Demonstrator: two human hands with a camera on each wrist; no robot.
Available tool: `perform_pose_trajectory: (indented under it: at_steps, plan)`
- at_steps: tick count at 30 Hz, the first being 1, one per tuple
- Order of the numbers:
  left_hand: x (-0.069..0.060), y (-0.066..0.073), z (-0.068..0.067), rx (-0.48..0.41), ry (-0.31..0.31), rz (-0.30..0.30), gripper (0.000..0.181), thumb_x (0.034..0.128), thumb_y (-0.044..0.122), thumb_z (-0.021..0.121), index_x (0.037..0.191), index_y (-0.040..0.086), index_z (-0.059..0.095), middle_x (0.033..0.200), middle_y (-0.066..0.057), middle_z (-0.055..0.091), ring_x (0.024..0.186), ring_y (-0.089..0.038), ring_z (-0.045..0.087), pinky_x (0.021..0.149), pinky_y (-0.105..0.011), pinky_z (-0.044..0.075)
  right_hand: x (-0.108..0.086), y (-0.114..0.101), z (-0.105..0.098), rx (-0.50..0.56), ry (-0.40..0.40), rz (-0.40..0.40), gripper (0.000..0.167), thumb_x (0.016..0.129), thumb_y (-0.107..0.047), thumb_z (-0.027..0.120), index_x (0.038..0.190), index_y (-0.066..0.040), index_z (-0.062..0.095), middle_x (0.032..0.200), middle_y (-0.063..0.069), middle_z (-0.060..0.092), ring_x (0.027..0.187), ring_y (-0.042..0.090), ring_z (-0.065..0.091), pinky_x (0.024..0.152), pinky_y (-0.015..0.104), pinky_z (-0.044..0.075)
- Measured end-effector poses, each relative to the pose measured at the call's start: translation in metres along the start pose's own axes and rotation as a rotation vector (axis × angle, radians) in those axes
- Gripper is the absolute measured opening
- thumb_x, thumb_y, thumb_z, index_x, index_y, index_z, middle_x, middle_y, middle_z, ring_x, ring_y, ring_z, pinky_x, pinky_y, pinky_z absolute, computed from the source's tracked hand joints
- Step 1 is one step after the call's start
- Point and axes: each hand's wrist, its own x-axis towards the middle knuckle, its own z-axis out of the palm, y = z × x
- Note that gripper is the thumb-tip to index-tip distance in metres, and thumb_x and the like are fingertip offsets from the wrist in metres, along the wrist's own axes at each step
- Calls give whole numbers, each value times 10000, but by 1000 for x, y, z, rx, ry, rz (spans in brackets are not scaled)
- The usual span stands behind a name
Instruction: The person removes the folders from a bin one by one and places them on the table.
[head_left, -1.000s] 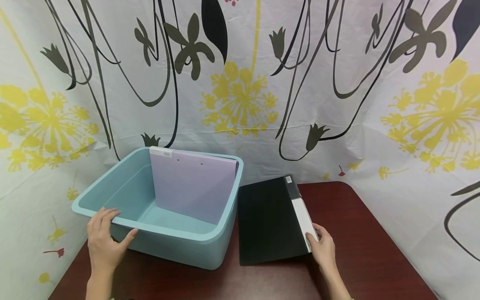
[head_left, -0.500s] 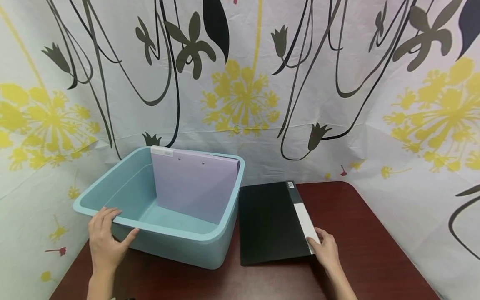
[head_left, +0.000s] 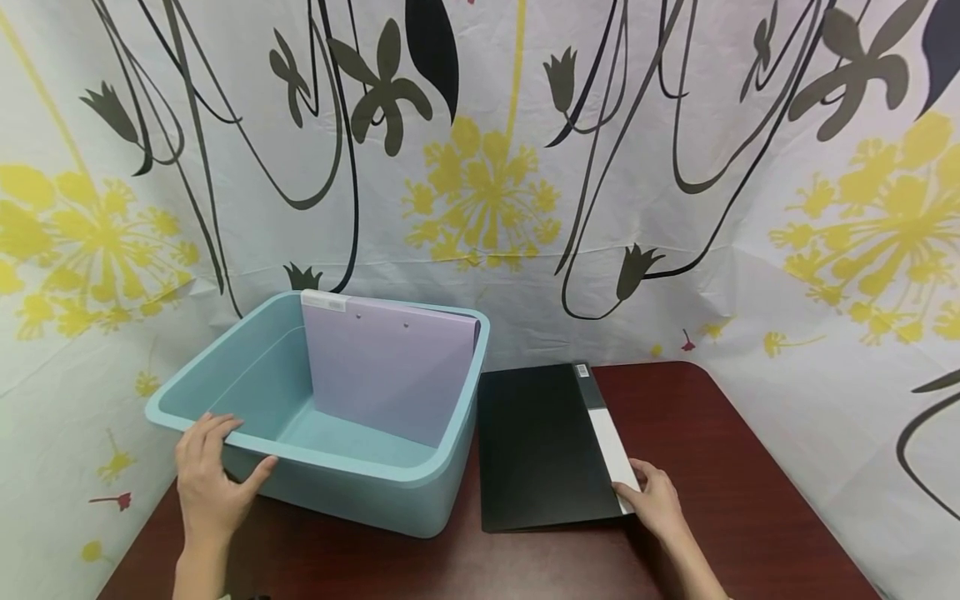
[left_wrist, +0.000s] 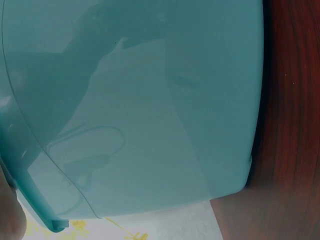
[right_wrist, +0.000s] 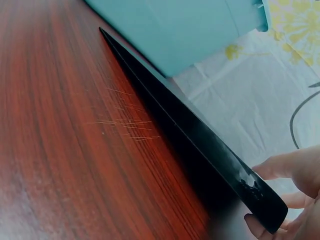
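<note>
A black folder (head_left: 543, 450) with a white-labelled spine lies beside the bin, and my right hand (head_left: 660, 504) pinches the near end of that spine. In the right wrist view the thumb and fingers of the hand (right_wrist: 295, 187) hold the spine end of the folder (right_wrist: 200, 145), which is slightly raised off the table. My left hand (head_left: 210, 483) grips the front rim of the light blue bin (head_left: 352, 500), fingers over the edge, thumb outside. A purple folder (head_left: 390, 367) stands upright inside, against the back wall of the bin.
The dark red table (head_left: 720, 467) extends to the right of the black folder. Behind everything hangs a white cloth (head_left: 495, 300) with yellow flowers and dark vines. The left wrist view is mostly the outer wall of the bin (left_wrist: 140, 125).
The spine side of the black folder has come down and shifted slightly right, with my right hand still on it. My left hand has stayed on the rim.
</note>
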Motion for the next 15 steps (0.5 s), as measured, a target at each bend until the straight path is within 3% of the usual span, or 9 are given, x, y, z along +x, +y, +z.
perform_pose_trajectory:
  at_steps: [15]
  plan:
    - [0,-1,0,-6,8,3,834,712,700,548,995,-84,573,1036,-263,531,1119,-475,391,1040,-491,200,1,1,-2,-27,-17,6,463,758,-83,671,1124,156,517,876,182,629,717,200,617,617,274,447]
